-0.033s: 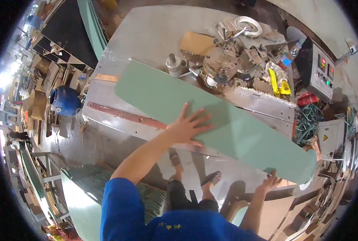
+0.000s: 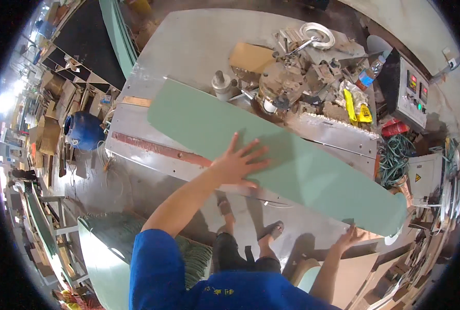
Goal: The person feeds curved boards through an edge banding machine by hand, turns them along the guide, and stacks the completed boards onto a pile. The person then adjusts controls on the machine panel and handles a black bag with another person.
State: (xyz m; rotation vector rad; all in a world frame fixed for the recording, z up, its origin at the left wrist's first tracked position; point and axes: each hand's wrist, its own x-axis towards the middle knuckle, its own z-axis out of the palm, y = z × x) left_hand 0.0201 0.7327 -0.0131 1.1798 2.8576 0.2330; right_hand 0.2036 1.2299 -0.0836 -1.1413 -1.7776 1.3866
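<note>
A long pale green board (image 2: 292,160) lies slantwise across a grey metal machine table (image 2: 188,46). My left hand (image 2: 237,164) rests flat on the board's middle with the fingers spread, holding nothing. My right hand (image 2: 349,238) is at the board's near right end, fingers apart against its lower edge; whether any finger hooks under the board is hidden. A rusty red strip (image 2: 157,147) runs along the table's near side, just below the board. My feet in sandals (image 2: 271,230) stand under the table edge.
Behind the board sits a cluttered machine head (image 2: 297,77) with a cardboard piece (image 2: 250,56), a yellow item (image 2: 356,107) and a bottle (image 2: 369,72). There is a control box (image 2: 413,93) to the right, coiled green hose (image 2: 395,157) below it, a blue drum (image 2: 84,130) to the left and stacked green panels (image 2: 103,258) at lower left.
</note>
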